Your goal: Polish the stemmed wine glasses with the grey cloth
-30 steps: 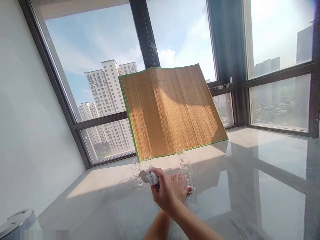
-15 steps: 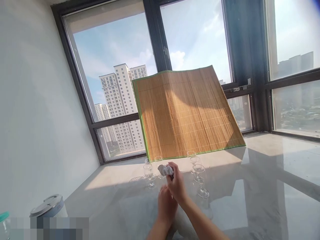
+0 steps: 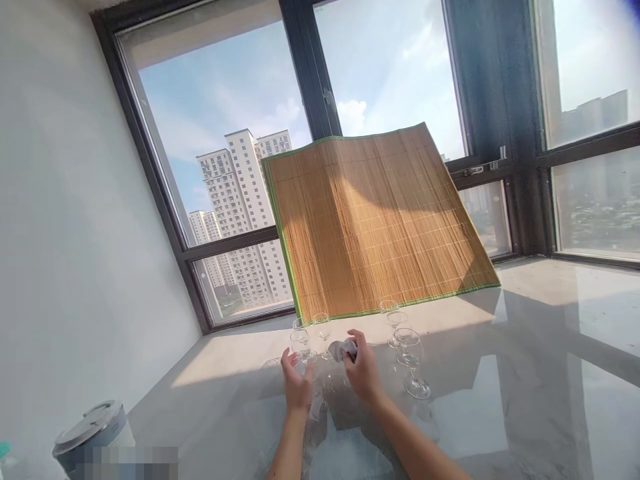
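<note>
My right hand (image 3: 364,373) is closed on a small crumpled white cloth (image 3: 343,348) above the glossy grey counter (image 3: 525,387). My left hand (image 3: 297,385) is beside it, fingers apart and curved, right next to a small stemmed glass (image 3: 301,341); I cannot tell whether it touches the glass. Another small glass (image 3: 323,326) stands just behind. To the right of my right hand stands a larger wine glass (image 3: 411,360), with two more glasses (image 3: 391,313) behind it.
A bamboo mat with a green edge (image 3: 375,220) leans against the dark-framed window (image 3: 310,87) behind the glasses. A white wall (image 3: 75,233) runs along the left. A round lidded container (image 3: 93,427) sits at the bottom left.
My left hand came out from under my right wrist and moved left and forward to the small glass, fingers spreading. My right hand still grips the cloth. The view shifted slightly.
</note>
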### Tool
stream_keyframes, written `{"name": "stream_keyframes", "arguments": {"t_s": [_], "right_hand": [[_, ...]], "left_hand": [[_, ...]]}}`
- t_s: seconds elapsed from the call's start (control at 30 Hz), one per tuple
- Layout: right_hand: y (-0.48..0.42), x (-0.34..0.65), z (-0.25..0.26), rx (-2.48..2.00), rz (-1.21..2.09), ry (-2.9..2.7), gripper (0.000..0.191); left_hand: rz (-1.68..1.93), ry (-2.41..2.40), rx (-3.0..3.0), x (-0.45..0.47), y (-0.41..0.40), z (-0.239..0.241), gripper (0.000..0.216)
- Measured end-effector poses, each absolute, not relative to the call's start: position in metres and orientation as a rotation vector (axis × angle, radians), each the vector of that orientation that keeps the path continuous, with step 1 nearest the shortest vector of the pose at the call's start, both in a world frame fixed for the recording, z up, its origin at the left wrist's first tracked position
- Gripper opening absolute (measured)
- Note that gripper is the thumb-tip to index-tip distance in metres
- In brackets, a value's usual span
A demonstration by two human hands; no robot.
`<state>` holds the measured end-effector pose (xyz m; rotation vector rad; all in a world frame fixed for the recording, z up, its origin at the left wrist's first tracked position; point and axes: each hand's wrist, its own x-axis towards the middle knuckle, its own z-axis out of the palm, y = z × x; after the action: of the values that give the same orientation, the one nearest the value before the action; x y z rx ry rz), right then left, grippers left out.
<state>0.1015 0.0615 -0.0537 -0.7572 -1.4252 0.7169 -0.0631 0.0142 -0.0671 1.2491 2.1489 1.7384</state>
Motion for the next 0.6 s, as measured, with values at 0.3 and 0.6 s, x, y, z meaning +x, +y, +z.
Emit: {"name": "stream_keyframes", "arguments": {"t_s": [0.3,0.6], "right_hand": [[0.058,0.091,-0.063,-0.775,0.701,-1.496,0.038],[0.041,0.081,-0.052,-0.687,0.657,-1.551,0.042]], "left_hand": [[1.563,2.103,1.376,-0.051,0.017,-0.068,0.053],[1.554,1.961,1.444,-0.042,0.016,-0.066,0.056]]}}
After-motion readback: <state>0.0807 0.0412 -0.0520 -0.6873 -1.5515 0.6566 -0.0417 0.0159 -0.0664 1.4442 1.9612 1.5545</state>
